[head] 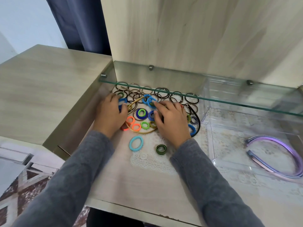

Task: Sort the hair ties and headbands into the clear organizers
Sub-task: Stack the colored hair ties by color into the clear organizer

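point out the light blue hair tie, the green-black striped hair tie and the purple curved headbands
light blue hair tie point(131, 143): head view, loop's left side
green-black striped hair tie point(157, 150): head view, left side
purple curved headbands point(278, 141): head view, top of arc

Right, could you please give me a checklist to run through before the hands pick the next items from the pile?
1. Large clear plastic organizer open-topped and beside the pile: ok.
2. Left hand grips the blue fabric hair tie: cannot tell, blurred.
3. Right hand empty, fingers spread over the coloured fabric hair ties: ok.
4. Thin gold headband free of them: not ok, it runs among them.
5. Thin black hair ties at the back open from above: not ok, the glass shelf overhangs them.
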